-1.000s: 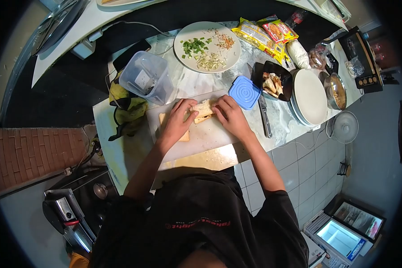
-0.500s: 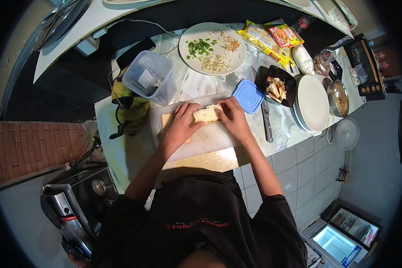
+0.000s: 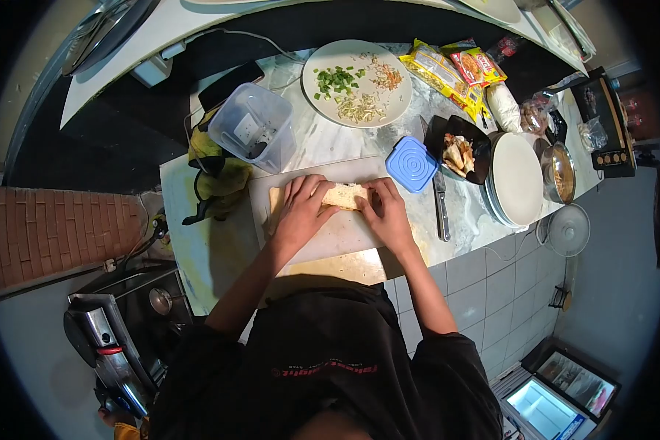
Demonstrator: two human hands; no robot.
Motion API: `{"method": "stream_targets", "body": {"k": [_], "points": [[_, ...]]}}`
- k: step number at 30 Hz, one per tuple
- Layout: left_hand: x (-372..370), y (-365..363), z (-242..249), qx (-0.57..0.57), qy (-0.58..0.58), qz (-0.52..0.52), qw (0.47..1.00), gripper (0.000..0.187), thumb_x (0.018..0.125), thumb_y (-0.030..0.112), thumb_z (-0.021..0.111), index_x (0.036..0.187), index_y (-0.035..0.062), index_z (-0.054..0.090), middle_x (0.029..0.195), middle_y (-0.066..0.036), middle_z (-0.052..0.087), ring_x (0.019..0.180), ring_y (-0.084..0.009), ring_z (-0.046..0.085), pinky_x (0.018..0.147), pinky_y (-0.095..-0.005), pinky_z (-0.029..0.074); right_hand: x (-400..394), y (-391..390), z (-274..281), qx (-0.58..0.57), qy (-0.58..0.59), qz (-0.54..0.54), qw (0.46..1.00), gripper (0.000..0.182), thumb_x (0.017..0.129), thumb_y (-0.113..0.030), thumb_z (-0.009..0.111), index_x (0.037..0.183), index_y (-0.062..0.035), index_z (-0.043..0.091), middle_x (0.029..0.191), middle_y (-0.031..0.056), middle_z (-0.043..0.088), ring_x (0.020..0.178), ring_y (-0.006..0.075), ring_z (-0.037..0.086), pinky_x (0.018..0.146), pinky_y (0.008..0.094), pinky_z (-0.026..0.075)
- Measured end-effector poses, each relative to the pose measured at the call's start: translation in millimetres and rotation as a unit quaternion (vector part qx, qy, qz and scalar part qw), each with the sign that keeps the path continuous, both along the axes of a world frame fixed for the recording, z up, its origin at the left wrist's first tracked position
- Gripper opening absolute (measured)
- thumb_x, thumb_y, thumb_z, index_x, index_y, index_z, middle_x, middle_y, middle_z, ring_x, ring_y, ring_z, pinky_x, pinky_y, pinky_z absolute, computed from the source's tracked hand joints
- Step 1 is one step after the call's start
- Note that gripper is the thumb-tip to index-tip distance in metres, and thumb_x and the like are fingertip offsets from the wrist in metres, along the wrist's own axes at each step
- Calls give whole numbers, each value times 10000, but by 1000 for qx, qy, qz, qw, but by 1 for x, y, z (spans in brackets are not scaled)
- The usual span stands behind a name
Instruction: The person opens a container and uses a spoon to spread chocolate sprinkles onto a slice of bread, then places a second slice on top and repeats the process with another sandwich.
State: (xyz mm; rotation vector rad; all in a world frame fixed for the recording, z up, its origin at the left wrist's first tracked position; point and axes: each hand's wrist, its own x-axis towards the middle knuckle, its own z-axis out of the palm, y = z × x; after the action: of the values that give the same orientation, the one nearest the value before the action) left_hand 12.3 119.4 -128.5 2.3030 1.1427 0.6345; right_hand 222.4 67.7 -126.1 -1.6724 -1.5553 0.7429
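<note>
A pale bread piece, seemingly rolled or folded, lies between my two hands above the white cutting board. My left hand has its fingers wrapped on the left end of it. On the right end, my right hand grips with thumb and fingers. Another bread slice is on the board, partly hidden behind my left hand. A blue lid rests beyond my right hand, and a knife with a dark handle is to its right.
Behind the board are a clear plastic tub and a plate of chopped ingredients. A black bowl, stacked plates and a metal bowl stand at right. A cloth is at left. Another person's hand shows at lower left.
The view has shifted slightly, so the table items appear a little further right. Both hands still hold the bread, which now looks flatter and narrower between them. The other person's hand and yellow sleeve show more.
</note>
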Motion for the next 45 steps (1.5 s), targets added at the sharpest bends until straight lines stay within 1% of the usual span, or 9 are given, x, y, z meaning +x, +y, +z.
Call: {"method": "stream_targets", "body": {"k": [10, 13, 21, 24, 26, 30, 34, 37, 45], "points": [[-1, -6, 2, -11, -11, -23, 1000, 379, 866, 234, 748, 1200, 93, 636, 1249, -83, 563, 1211, -298, 497, 1029, -420, 372, 1, -9, 8, -42, 6, 16, 999, 218, 896, -106, 716, 1045, 10, 607, 981, 175, 573, 853, 347, 631, 767, 406, 518], [0, -8, -3, -10, -24, -18, 999, 351, 876, 228, 739, 1185, 95, 643, 1237, -80, 567, 1201, -298, 501, 1023, -420, 375, 1, -12, 4, -12, -37, 19, 999, 226, 888, -106, 729, 1030, 22, 609, 951, 142, 570, 801, 278, 613, 758, 371, 510], [5, -7, -10, -18, -27, -3, 999, 339, 872, 188, 741, 1180, 91, 642, 1200, -81, 576, 1162, -304, 515, 1000, -412, 399, -3, -14, 10, -71, -9, -3, 997, 302, 880, -136, 753, 1075, 12, 576, 971, 160, 570, 881, 326, 613, 810, 390, 508], [7, -3, -10, -58, -54, 19, 997, 402, 857, 187, 757, 1224, 84, 629, 1174, -93, 575, 1141, -311, 509, 989, -409, 406, -5, -14, 7, -53, -12, -5, 999, 354, 885, -164, 756, 1144, 11, 589, 994, 168, 564, 919, 340, 599, 842, 403, 501], [8, -1, -5, -77, -14, 32, 996, 458, 849, 195, 767, 1266, 78, 617, 1171, -109, 561, 1126, -317, 499, 987, -408, 407, -7, -14, 8, -58, -27, -6, 998, 381, 890, -178, 754, 1179, 12, 594, 1014, 170, 558, 939, 344, 591, 856, 408, 498], [4, 11, -3, -57, 15, -23, 998, 522, 829, 209, 783, 1304, 93, 600, 1217, -101, 533, 1131, -309, 488, 1006, -419, 385, -6, -14, 5, -84, -56, 18, 995, 430, 902, -205, 746, 1246, 15, 607, 1067, 167, 544, 994, 341, 581, 882, 407, 496], [3, 18, 2, -92, 17, -33, 995, 489, 812, 233, 795, 1240, 95, 603, 1231, -86, 543, 1176, -297, 481, 1011, -420, 367, -9, -9, 15, -138, -24, 16, 990, 408, 888, -181, 748, 1211, 34, 625, 1084, 184, 538, 1049, 370, 552, 920, 428, 481], [2, 20, 3, -133, 16, -38, 990, 471, 810, 244, 793, 1219, 105, 605, 1235, -74, 558, 1196, -287, 480, 1018, -420, 347, -9, -9, 14, -136, -35, 16, 990, 402, 900, -192, 750, 1221, 10, 617, 1097, 166, 535, 1030, 338, 574, 901, 394, 492], [-1, 22, 0, -134, 21, -71, 988, 483, 834, 240, 761, 1272, 119, 596, 1257, -68, 552, 1209, -289, 460, 1039, -428, 310, -7, -10, 12, -108, -25, 38, 993, 383, 876, -127, 747, 1202, -4, 590, 1143, 169, 553, 1108, 366, 543, 962, 427, 471]]}}
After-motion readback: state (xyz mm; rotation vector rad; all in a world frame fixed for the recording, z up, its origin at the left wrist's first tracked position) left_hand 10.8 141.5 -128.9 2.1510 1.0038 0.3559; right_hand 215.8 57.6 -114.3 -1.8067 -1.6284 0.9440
